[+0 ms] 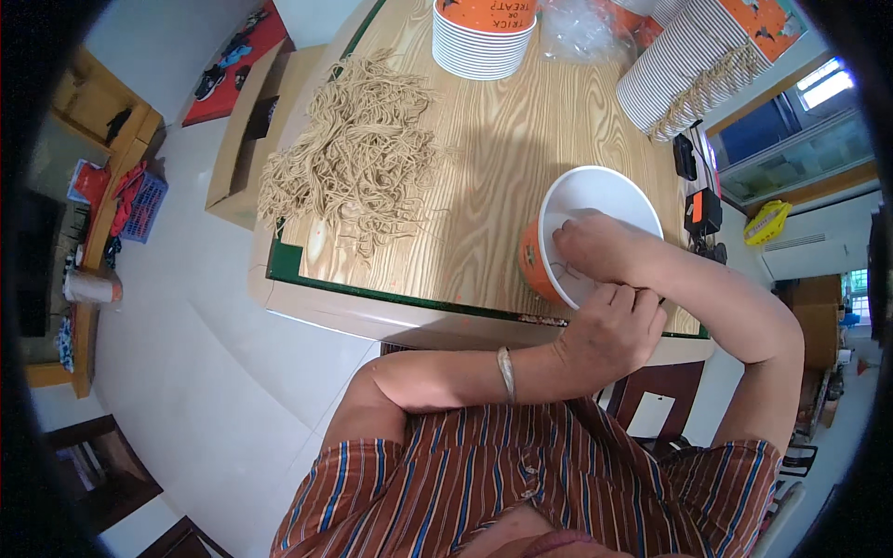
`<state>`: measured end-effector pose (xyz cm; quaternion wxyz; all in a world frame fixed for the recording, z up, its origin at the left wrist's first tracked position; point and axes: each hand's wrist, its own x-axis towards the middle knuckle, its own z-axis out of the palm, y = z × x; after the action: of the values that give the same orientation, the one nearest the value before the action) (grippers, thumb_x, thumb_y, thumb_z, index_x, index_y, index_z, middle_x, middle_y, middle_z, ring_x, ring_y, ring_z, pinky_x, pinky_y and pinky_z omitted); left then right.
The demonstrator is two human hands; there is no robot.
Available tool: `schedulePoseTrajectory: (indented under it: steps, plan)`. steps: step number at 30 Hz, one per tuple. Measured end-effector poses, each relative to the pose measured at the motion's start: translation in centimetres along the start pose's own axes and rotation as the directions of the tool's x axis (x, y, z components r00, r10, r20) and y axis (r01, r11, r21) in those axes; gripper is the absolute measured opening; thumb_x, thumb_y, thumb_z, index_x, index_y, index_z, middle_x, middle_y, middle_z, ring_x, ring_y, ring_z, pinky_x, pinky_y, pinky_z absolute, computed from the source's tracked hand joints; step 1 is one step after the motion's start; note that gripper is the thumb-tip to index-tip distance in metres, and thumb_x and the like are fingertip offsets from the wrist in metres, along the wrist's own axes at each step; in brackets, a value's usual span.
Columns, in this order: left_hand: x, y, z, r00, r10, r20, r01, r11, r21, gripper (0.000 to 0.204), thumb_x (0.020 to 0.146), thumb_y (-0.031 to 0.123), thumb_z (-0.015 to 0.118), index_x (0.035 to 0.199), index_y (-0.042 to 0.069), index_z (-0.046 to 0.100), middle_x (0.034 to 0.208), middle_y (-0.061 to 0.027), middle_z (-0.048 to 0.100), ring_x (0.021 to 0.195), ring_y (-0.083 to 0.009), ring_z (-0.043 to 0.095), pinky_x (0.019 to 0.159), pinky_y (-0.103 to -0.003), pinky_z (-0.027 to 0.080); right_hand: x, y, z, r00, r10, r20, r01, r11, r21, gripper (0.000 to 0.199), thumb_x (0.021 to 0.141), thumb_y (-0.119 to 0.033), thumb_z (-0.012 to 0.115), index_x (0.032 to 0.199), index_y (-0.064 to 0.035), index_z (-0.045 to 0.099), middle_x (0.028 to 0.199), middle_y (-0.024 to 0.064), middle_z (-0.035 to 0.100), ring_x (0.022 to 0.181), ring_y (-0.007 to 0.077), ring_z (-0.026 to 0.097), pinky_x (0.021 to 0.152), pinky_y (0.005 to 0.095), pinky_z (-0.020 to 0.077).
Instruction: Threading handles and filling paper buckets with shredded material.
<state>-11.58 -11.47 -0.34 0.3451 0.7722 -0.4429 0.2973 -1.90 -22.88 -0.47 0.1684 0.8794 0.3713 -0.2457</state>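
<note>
A paper bucket [605,191], white inside and orange outside, tilts toward me near the table's front right edge. My right hand [595,244] reaches inside it with the fingers curled; what they grip is hidden. Below that hand, a thin piece of cord [575,272] shows against the white inner wall. Outside, at the near right rim, my left hand [614,330] is closed with its fingertips pinched together. Whatever sits between those fingertips is too small to make out. Left of the bucket lies a loose heap of tan cords [358,153].
Nested paper buckets [479,51] stand at the far edge, beside a clear plastic bag [586,33]. A long bucket stack [688,70] with cord handles leans at the far right. Black adapters [702,212] line the right edge. A cardboard box [244,139] stands left of the table [493,139].
</note>
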Motion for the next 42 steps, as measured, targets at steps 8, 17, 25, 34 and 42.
schedulePoseTrajectory:
  steps: [8, 17, 25, 34, 42]
  plan:
    - [-0.2, -0.2, 0.0, 0.998, -0.050, 0.044, 0.052, 0.997, -0.051, 0.015, 0.069, 0.015, 0.060, 0.080, 0.004, 0.061, 0.077, -0.0064, 0.051, 0.072, -0.0206, 0.052, 0.065, -0.032, 0.042, 0.4, -0.3, -1.1, 0.964, 0.254, 0.082, -0.267, 0.936, 0.230, 0.013, 0.079, -0.013, 0.063, 0.086, -0.0031, 0.067, 0.086, 0.0189, 0.068, 0.086, 0.0363, 0.066, 0.075, 0.0423, 0.0534]
    - [0.0, -1.4, -1.3, 0.996, 0.015, 0.087, -0.009, 0.997, -0.077, 0.027, 0.073, 0.019, 0.064, 0.092, 0.001, 0.064, 0.083, -0.0065, 0.054, 0.077, -0.0214, 0.055, 0.069, -0.033, 0.043, -5.2, 1.4, -5.0, 0.852, 0.464, -0.242, 0.012, 0.445, 0.896, 0.007, 0.079, 0.000, 0.060, 0.077, -0.0015, 0.054, 0.065, -0.0012, 0.047, 0.063, 0.0071, 0.042, 0.057, 0.0264, 0.0383]
    - [0.2, -7.0, -5.4, 0.957, -0.228, -0.177, 0.184, 0.954, -0.236, 0.021, 0.079, 0.007, 0.071, 0.099, 0.005, 0.063, 0.102, -0.0136, 0.060, 0.087, -0.0293, 0.062, 0.075, -0.043, 0.052, -7.7, 1.1, -6.7, 0.826, 0.491, -0.277, 0.163, 0.262, 0.951, 0.009, 0.084, 0.002, 0.057, 0.080, -0.0061, 0.056, 0.080, -0.0075, 0.049, 0.067, -0.0013, 0.041, 0.060, 0.0180, 0.0335]
    - [2.7, -11.8, -6.2, 0.939, -0.294, 0.181, 0.345, 0.799, -0.493, 0.018, 0.085, 0.009, 0.072, 0.099, -0.001, 0.069, 0.093, -0.0080, 0.063, 0.080, -0.0182, 0.061, 0.073, -0.028, 0.049, -7.6, 0.3, -7.0, 0.835, 0.462, -0.300, 0.357, -0.040, 0.933, 0.005, 0.088, -0.002, 0.056, 0.085, -0.0063, 0.055, 0.067, 0.0004, 0.059, 0.050, 0.0032, 0.049, 0.046, 0.0194, 0.0368]
    - [3.4, -13.0, -9.3, 0.847, -0.386, 0.365, 0.529, 0.677, -0.512, 0.012, 0.089, 0.006, 0.068, 0.098, -0.001, 0.073, 0.087, -0.0056, 0.069, 0.082, -0.0097, 0.062, 0.074, -0.025, 0.049, -8.8, 0.6, -6.5, 0.849, 0.451, -0.276, 0.421, -0.260, 0.869, 0.005, 0.091, -0.001, 0.056, 0.089, -0.0036, 0.051, 0.075, 0.0074, 0.062, 0.046, 0.0068, 0.050, 0.041, 0.0205, 0.0372]
